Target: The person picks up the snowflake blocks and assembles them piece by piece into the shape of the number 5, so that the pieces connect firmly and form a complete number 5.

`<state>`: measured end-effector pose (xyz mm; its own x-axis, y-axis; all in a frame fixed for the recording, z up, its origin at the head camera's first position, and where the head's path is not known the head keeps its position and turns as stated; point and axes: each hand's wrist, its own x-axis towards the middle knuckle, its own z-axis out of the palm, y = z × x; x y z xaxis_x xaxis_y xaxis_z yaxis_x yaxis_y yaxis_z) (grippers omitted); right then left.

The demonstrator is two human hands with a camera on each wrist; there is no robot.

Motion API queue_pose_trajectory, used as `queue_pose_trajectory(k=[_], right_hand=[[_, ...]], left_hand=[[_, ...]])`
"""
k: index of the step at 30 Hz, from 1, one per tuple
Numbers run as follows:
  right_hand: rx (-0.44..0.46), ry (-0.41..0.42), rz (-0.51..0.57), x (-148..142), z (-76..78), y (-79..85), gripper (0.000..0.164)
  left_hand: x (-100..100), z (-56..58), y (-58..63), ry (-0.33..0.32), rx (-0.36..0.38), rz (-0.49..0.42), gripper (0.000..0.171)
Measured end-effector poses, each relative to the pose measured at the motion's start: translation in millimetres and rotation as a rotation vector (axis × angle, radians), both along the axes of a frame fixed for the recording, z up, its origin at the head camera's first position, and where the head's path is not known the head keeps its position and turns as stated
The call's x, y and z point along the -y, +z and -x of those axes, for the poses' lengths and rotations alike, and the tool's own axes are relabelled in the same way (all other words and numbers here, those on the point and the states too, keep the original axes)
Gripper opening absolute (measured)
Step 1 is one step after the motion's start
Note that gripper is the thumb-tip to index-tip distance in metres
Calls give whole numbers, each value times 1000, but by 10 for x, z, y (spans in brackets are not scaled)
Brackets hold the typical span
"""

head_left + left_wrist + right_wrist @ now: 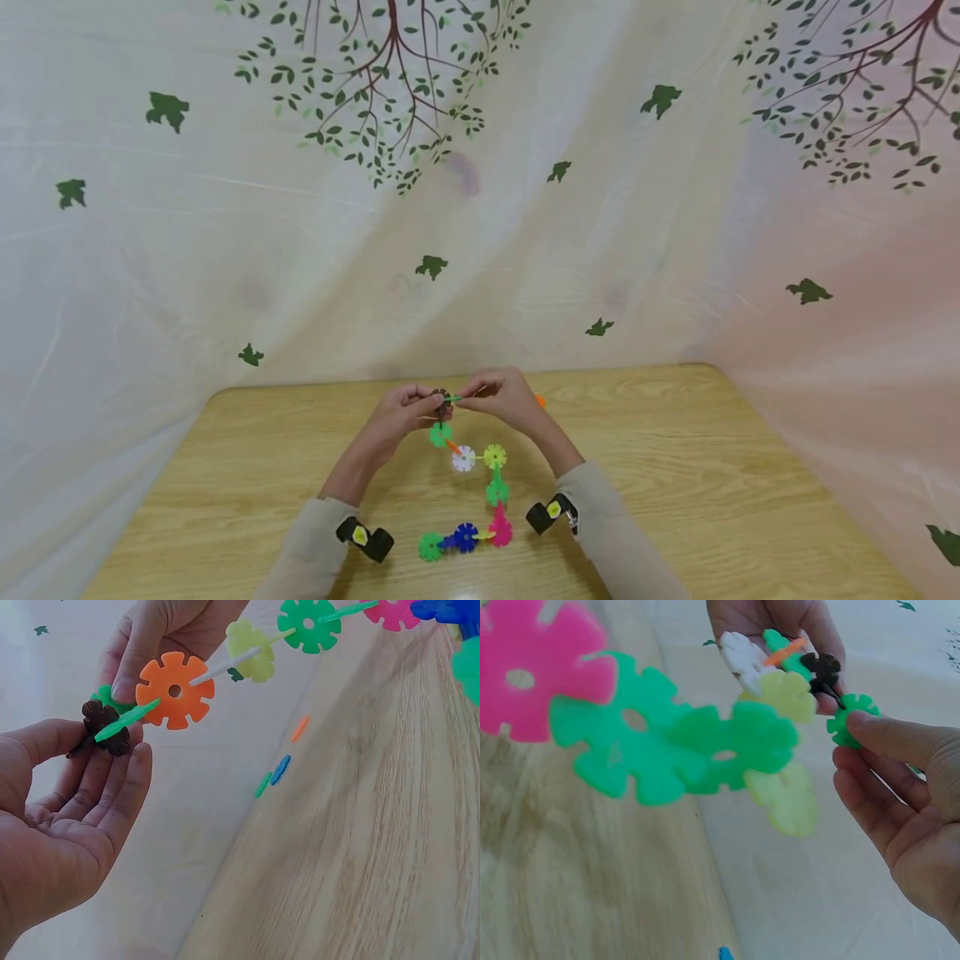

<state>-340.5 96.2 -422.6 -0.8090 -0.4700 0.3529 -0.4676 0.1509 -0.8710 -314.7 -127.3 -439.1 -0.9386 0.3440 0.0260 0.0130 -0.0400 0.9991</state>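
Note:
My left hand (399, 415) pinches a dark brown slotted flower disc (112, 729) between thumb and fingers. From that disc hangs a linked chain of coloured flower discs: green (440, 434), orange, white (463, 458), yellow (495, 456), green, pink (500, 531), blue (466, 537) and green at the low end. Opposite it, my right hand (498, 400) pinches a loose-edged green flower disc (853, 720) by thumb and fingertips. This disc touches the brown one; how deep their slots engage cannot be told.
Wooden table (675, 475) lies below the hands. Near its far edge, orange (300, 729), blue (280, 769) and green (263, 784) pieces lie apart. A pale cloth (510, 275) printed with leaves and birds hangs behind. Black camera straps (364, 537) sit on both wrists.

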Motion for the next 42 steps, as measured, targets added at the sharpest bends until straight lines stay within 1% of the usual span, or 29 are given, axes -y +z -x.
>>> queue_pose_trajectory(k=[4,10,18,26,30,36,39,42], right_hand=[[51,35,-44,-59,7,45,14],[67,74,-80,-112,32,57,18],[94,69,-103,-132,19,85,17],[106,97,-101,-138,21,96,18],[99,105,-97,-141,16,104,18],[78,77,-102,-86,-2,68,18],[43,70,-88,-36,-11,34,18],[-15,61,-64,6,-15,2,13]], left_hand=[[7,12,-4,-2,9,11,19],[3,17,-1,-2,12,22,21],[0,18,1,24,16,48,24],[7,22,-3,39,22,58,23],[12,21,-6,45,28,61,21],[-2,-2,5,50,26,51,22],[-25,-22,17,66,22,49,21],[-39,-33,26,90,14,56,19]])
